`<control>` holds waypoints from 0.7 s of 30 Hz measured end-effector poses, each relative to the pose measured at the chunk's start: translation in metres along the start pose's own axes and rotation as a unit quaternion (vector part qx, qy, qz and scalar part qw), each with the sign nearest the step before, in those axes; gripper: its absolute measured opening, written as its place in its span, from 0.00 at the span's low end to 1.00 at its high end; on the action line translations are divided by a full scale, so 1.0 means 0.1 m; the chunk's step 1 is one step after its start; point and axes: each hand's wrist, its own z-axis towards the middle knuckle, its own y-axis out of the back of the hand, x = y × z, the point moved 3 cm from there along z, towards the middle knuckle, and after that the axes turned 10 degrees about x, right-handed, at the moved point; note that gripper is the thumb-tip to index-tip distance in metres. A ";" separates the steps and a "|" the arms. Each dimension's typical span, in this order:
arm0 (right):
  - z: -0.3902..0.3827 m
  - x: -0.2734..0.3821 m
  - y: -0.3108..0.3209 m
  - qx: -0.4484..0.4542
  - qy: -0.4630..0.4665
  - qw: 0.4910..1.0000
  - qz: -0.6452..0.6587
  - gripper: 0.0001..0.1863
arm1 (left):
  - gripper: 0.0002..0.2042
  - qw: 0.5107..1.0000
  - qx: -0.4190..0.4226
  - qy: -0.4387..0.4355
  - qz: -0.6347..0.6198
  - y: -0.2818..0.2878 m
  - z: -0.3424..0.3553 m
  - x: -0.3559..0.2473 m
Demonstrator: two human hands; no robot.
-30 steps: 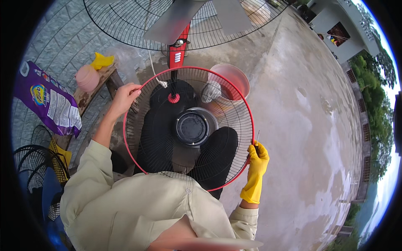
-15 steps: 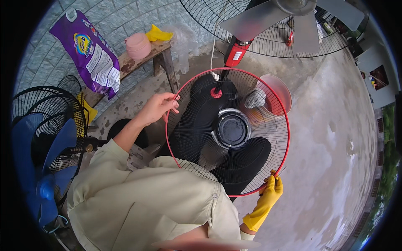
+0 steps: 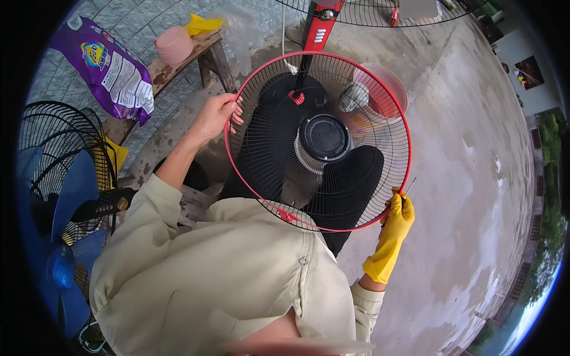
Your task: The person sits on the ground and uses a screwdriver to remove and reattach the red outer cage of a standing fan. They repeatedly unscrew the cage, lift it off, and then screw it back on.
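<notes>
A round fan guard (image 3: pixel 362 107) of black wire with a red rim and a black centre cap is held flat over my lap. My left hand (image 3: pixel 217 115), bare, grips the rim at its left side. My right hand (image 3: pixel 398 216), in a yellow rubber glove, grips the rim at the lower right and also holds a thin metal tool that sticks up past the fingers. Through the wires I see my dark trousers and a pink basin (image 3: pixel 389 89) with a grey cloth in it.
A red fan stand (image 3: pixel 317 26) rises behind the guard. On a wooden bench (image 3: pixel 172 65) sit a pink cup (image 3: pixel 174 44) and a yellow glove (image 3: pixel 202 24); a purple bag (image 3: pixel 110 65) leans beside it. A blue-bladed fan (image 3: pixel 65 207) stands at my left. Concrete floor lies at the right.
The view has swung left and down, so the guard appears larger and nearer the centre. Both hands keep their grip on the rim; the blue fan has come further into view.
</notes>
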 end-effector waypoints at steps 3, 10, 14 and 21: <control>0.01 0.05 -0.03 -0.003 -0.015 1.000 -0.012 0.11 | 0.13 1.000 0.012 0.009 0.017 0.01 0.05 -0.04; -0.08 0.00 -0.03 0.050 0.019 0.998 -0.018 0.15 | 0.20 0.993 0.104 0.029 -0.046 -0.02 0.07 -0.08; -0.12 -0.14 -0.06 0.062 0.054 0.997 0.016 0.17 | 0.29 0.983 0.145 0.006 -0.111 -0.02 0.07 0.03; -0.15 -0.32 -0.16 0.011 0.020 0.999 0.031 0.22 | 0.31 0.975 0.007 -0.058 -0.212 -0.31 0.00 0.41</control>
